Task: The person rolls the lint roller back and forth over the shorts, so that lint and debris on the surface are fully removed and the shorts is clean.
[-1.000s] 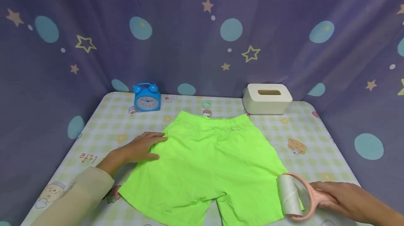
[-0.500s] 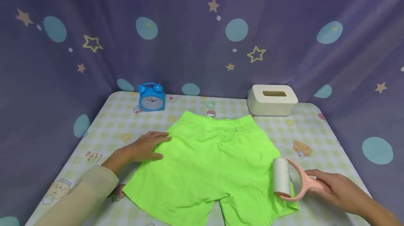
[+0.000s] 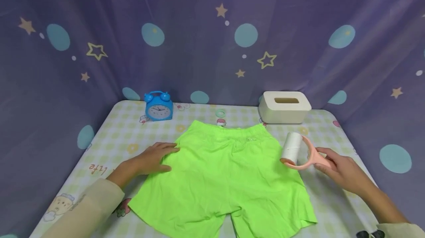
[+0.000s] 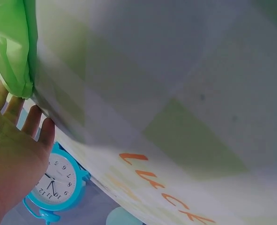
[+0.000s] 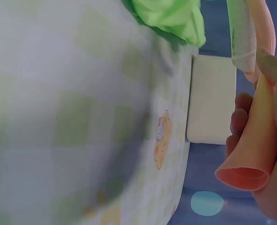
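Note:
Neon green shorts lie spread on the table, waistband at the far side. My left hand rests on their left edge with its fingers extended; the left wrist view shows those fingers at the green cloth. In my right hand I grip the pink handle of a lint roller with a white roll. The roll is tilted over the right side of the shorts near the hip; in the right wrist view the lint roller looks raised off the table.
A blue alarm clock stands at the back left. At the back right is a cream tissue box. A small green ring lies behind the waistband on the checked tablecloth. A starry purple curtain hangs around.
My right hand has moved the lint roller away from me, from the right leg hem up to the hip of the shorts. The left hand stays where it was.

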`<state>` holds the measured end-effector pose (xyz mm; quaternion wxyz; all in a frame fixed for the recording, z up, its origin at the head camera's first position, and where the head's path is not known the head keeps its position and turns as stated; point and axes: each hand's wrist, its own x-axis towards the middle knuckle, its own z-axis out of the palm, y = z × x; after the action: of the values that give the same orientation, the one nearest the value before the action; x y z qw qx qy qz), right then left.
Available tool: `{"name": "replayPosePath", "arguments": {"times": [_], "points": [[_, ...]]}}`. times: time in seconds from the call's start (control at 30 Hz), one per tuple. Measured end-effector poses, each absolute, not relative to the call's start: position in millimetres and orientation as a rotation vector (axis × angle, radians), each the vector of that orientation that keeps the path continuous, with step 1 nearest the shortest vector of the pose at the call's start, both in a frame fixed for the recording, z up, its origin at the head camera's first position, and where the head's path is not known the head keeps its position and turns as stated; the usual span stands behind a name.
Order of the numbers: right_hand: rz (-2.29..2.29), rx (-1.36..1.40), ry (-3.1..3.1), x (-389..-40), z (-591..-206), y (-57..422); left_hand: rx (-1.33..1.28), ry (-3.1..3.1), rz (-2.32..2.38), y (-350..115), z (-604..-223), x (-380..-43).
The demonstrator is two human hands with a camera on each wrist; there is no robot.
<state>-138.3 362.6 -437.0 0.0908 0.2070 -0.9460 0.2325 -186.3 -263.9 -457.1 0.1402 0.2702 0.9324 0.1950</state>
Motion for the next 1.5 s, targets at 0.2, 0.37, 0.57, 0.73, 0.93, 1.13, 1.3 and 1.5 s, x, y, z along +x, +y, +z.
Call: {"name": "replayPosePath", "arguments": {"times": [0.2, 0.37, 0.57, 0.73, 0.93, 1.13, 1.3, 1.5], "points": [[0.737, 0.452, -2.803, -162, -451, 361, 0.806, 2.685, 0.587, -264, -458, -186], [0.798, 0.295, -2.849, -174, -457, 359, 0.792, 2.68, 0.581, -263, -457, -186], [0.794, 0.146, -2.936, -180, -465, 360, 0.778, 2.683, 0.583, -265, -457, -184], [0.735, 0.079, -2.959, -183, -478, 359, 0.774, 2.681, 0.579, -267, -458, -183], [0.676, 0.086, -2.976, -187, -484, 358, 0.766, 2.683, 0.587, -267, -458, -184], [0.654, 0.049, -3.009, -186, -487, 361, 0.756, 2.662, 0.587, -264, -459, -185], [0.646, 0.048, -3.014, -187, -490, 362, 0.759, 2.675, 0.566, -265, -461, -186], [0.62, 0.045, -3.059, -189, -490, 364, 0.767, 2.678, 0.573, -265, -462, -188]]}}
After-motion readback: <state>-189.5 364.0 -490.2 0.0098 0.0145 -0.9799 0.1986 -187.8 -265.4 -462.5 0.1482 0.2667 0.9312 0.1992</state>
